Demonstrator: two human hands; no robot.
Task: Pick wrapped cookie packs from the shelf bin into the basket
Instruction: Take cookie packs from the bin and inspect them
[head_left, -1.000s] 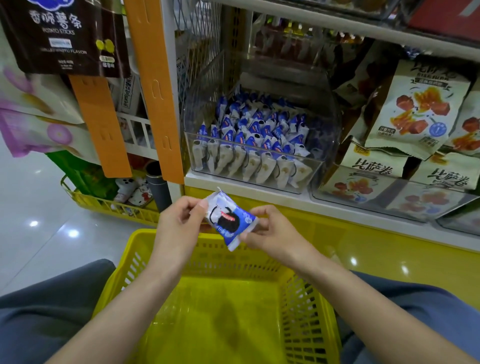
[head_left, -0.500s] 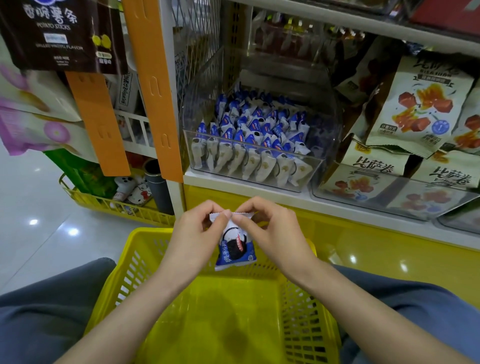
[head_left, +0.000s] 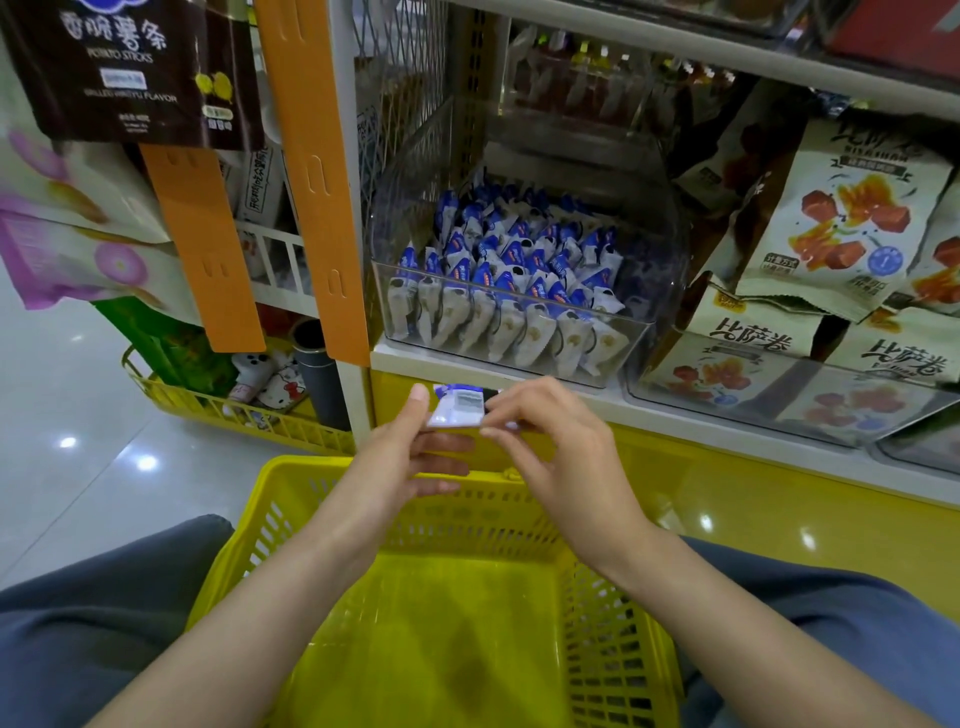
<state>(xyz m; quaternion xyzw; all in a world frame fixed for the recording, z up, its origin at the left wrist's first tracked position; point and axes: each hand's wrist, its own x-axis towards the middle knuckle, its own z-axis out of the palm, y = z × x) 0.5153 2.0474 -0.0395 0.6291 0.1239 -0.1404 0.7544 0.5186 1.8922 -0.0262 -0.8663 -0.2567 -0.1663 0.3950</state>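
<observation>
One blue-and-white wrapped cookie pack (head_left: 460, 408) is held flat between both hands, above the far rim of the yellow basket (head_left: 291, 499) on my lap. My left hand (head_left: 410, 457) pinches its left edge between thumb and fingers. My right hand (head_left: 556, 447) pinches its right edge with the fingertips. The pack's back side with a printed label faces up. Behind the hands, a clear shelf bin (head_left: 639, 338) holds several more of the same cookie packs (head_left: 509, 291) in rows. No packs show on the visible basket floor.
Beige snack bags (head_left: 852, 228) fill the neighbouring clear bin to the right. An orange shelf post (head_left: 311, 176) and hanging orange strip (head_left: 202, 244) stand at left, with a dark potato-stick bag (head_left: 124, 67) above. A second yellow basket (head_left: 218, 405) sits on the floor at left.
Both hands turned the pack over from hanging upright with its cookie picture facing me to lying flat with its back label up. The hands stayed above the basket's far rim.
</observation>
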